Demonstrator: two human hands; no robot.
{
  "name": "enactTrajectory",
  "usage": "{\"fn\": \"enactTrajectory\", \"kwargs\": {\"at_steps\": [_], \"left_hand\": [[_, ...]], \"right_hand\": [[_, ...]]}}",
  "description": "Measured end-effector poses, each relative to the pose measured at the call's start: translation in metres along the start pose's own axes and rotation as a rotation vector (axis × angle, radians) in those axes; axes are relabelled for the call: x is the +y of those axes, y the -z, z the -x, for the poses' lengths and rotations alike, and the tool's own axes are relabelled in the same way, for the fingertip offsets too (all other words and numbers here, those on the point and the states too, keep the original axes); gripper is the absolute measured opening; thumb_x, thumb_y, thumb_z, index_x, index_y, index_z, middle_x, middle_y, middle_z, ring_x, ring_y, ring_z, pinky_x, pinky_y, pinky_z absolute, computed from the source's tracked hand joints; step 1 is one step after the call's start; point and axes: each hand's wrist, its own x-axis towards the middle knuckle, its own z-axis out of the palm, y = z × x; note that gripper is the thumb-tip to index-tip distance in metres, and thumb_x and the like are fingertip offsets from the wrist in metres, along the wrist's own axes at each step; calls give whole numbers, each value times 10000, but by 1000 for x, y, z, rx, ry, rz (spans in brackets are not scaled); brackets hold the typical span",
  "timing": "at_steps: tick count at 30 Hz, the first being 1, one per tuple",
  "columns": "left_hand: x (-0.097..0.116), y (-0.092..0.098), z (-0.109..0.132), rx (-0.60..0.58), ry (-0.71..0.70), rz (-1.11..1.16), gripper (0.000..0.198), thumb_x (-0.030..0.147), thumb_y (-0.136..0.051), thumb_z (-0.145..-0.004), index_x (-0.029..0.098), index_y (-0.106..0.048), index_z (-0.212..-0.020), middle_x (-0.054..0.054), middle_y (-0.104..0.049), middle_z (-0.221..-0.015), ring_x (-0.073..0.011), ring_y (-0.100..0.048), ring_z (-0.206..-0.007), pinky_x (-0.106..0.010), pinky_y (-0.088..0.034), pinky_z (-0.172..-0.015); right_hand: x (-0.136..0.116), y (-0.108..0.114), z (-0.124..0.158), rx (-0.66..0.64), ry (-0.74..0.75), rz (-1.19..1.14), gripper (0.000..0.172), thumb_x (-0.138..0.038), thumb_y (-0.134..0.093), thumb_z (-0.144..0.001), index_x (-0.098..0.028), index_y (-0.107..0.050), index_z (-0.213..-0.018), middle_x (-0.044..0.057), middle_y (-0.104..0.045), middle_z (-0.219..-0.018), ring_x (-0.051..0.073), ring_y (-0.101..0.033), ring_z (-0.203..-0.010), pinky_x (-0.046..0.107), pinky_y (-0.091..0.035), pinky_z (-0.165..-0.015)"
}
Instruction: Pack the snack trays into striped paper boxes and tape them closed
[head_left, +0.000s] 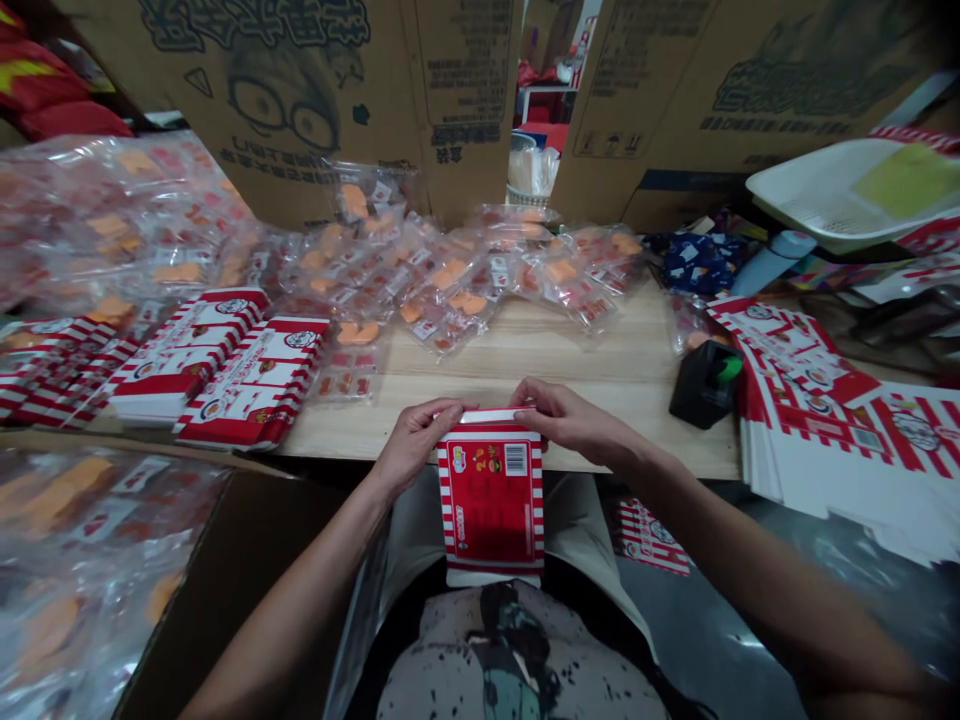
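A red-and-white striped carton (491,500) with a barcode stands upright against my body, just in front of the wooden table's (525,370) near edge. My left hand (414,440) pinches the carton's top left corner. My right hand (574,420) presses down on its top flap from the right. Both hands are closed on the carton.
Finished striped cartons (225,365) lie in rows at the left. Several clear packets of orange and red items (450,280) cover the table's back. Flat carton blanks (825,400) are stacked at the right beside a black tape dispenser (705,385). Large cardboard boxes (360,100) stand behind.
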Motion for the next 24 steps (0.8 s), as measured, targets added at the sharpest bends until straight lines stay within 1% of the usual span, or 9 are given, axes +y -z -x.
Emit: {"fn": "enactTrajectory", "kwargs": {"at_steps": [2, 6, 9, 11, 13, 17, 19, 21, 24], "left_hand": [[-6, 6, 1, 21, -14, -18, 417, 517, -773, -812, 172, -809, -1042, -65, -790, -893, -164, -666, -717, -248, -505, -685], [-12, 14, -2, 44, -37, -111, 421, 539, -777, -797, 164, -819, -984, -67, -792, -890, -181, -666, -730, -258, -501, -689], [-8, 14, -4, -8, -23, -171, 402, 528, -765, -809, 170, -813, -987, -56, -785, -873, -190, -669, -734, -259, -497, -682], [-4, 13, -4, -36, -43, -210, 398, 532, -723, -847, 175, -806, -1002, -56, -779, -899, -195, -674, -766, -258, -500, -700], [-1, 13, 0, -76, -86, -249, 400, 530, -689, -877, 185, -801, -1046, -66, -773, -969, -207, -683, -846, -262, -507, -750], [-7, 18, 10, -185, -136, -276, 453, 438, -793, -806, 230, -754, -1206, -88, -724, -1145, -233, -671, -1009, -282, -508, -838], [-13, 19, 13, -131, -159, -272, 422, 424, -796, -806, 228, -765, -1179, -86, -719, -1099, -215, -667, -966, -280, -506, -810], [-14, 18, 11, -55, -180, -281, 364, 439, -776, -824, 203, -792, -1100, -75, -717, -971, -188, -656, -865, -267, -495, -747], [1, 12, 1, -21, -195, -311, 338, 450, -786, -807, 166, -798, -990, -60, -708, -858, -172, -643, -778, -254, -485, -687]], "right_hand": [[6, -4, 4, 2, 38, -28, 289, -445, -683, -871, -185, -559, -888, -22, -601, -731, 106, -531, -644, 225, -439, -588], [19, -4, 5, -18, 78, 23, 286, -458, -652, -881, -184, -615, -954, 7, -638, -798, 127, -580, -706, 254, -498, -640], [25, -2, 2, 28, 41, 90, 217, -378, -617, -870, -193, -641, -979, 18, -665, -811, 135, -592, -684, 255, -510, -595], [24, -2, 1, 74, 27, 149, 171, -326, -581, -864, -190, -649, -941, 25, -673, -797, 140, -590, -668, 253, -500, -572], [22, -2, 4, 84, 75, 245, 156, -293, -570, -859, -186, -656, -932, 34, -686, -816, 150, -600, -690, 264, -499, -600], [23, -6, 13, 69, 198, 355, 197, -249, -582, -860, -192, -642, -1038, 46, -713, -946, 166, -629, -794, 290, -502, -711], [29, -9, 13, 94, 189, 301, 189, -255, -568, -871, -188, -627, -1039, 46, -712, -919, 168, -630, -783, 291, -501, -701], [35, -11, 10, 115, 172, 236, 170, -276, -563, -882, -182, -624, -1009, 44, -706, -869, 166, -626, -747, 290, -496, -673], [36, -13, 0, 185, 203, 196, 155, -287, -578, -881, -179, -628, -981, 34, -693, -835, 161, -619, -718, 287, -486, -656]]}}
